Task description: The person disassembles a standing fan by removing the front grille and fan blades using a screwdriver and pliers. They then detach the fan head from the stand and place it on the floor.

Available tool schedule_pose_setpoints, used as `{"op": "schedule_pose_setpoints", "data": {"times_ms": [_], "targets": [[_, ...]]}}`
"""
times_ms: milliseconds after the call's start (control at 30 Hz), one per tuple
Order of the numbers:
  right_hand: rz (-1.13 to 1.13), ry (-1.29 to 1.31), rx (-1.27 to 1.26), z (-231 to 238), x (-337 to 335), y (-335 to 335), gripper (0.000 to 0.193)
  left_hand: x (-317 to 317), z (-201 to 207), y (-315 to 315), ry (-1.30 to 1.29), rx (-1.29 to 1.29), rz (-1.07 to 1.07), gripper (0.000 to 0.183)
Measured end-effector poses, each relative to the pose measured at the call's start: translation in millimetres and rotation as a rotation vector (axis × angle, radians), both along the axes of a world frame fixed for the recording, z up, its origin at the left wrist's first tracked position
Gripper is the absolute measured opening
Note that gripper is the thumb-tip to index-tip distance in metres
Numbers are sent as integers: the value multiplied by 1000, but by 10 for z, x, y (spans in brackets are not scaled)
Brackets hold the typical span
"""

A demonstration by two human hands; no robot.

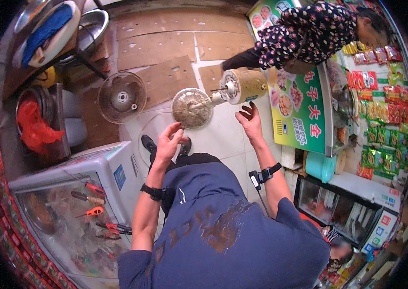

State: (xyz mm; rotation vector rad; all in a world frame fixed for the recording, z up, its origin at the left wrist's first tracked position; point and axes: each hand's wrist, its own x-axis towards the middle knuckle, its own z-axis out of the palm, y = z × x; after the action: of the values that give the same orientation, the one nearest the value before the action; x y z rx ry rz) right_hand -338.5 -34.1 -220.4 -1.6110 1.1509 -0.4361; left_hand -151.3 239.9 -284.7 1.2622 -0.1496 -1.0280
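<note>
A stand fan is in front of me, its beige motor housing bare, with the thin shaft pointing left and no blade on it. Its round, stained base rests on the tiles. My right hand is just below the housing, fingers spread and holding nothing that I can see. Left of the base, my left hand is raised with its fingers bent and apart; nothing shows in it. A round wire fan grille lies on the floor to the left.
Screwdrivers and red-handled pliers lie on a glass-topped freezer at left. A person in a flowered top leans over a green-fronted counter at right. Flattened cardboard covers the far floor.
</note>
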Motion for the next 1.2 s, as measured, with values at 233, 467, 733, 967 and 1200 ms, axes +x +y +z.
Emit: {"op": "schedule_pose_setpoints", "data": {"times_ms": [233, 467, 733, 967, 1200], "targets": [[128, 81, 73, -519, 152, -159, 110, -56, -309, 1155, 38, 212, 266, 43], [289, -173, 58, -906, 320, -411, 88, -567, -501, 2010, 126, 345, 599, 31], [504, -130, -435, -1346, 588, -870, 80, -1100, -415, 2103, 125, 438, 538, 37], [750, -154, -529, -1700, 591, -1233, 67, -1083, -187, 2204, 34, 584, 345, 43], [961, 46, -729, -1893, 534, -1209, 55, -784, -155, 1958, 44, 561, 313, 40]]}}
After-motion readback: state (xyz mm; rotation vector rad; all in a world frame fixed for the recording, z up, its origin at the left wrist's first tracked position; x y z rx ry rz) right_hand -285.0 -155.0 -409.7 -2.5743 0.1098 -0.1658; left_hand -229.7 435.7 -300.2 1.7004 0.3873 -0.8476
